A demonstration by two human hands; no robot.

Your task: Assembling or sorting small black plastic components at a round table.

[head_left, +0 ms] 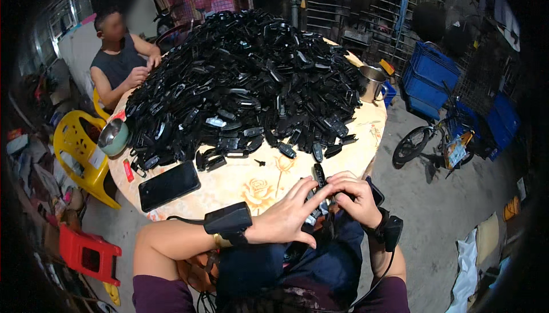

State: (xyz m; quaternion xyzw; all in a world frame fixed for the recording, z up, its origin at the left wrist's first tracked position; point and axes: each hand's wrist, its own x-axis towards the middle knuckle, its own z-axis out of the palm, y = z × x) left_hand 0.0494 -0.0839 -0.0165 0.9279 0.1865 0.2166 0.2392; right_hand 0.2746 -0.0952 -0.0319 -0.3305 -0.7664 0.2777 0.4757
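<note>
At the table's near edge, my left hand (286, 213) reaches rightward with its fingers stretched and its thumb apart. Its fingertips meet my right hand (355, 195), whose fingers are curled in around a black key fob casing (319, 173). One end of that casing sticks out beyond the fingers; the rest is mostly covered. More grey-and-black pieces show partly below the hands, over my lap. Beyond my hands a large heap of black key fob casings (246, 90) covers most of the table. A small black piece (261, 163) lies alone on the flowered tablecloth (229, 193).
A black phone (170, 186) and a small red packet (128, 170) lie at the left. A bowl (113, 137) and a metal mug (370, 82) stand on opposite rims. Another person (120, 55) sits at the far left. Around are yellow and red seats, blue crates and a bicycle.
</note>
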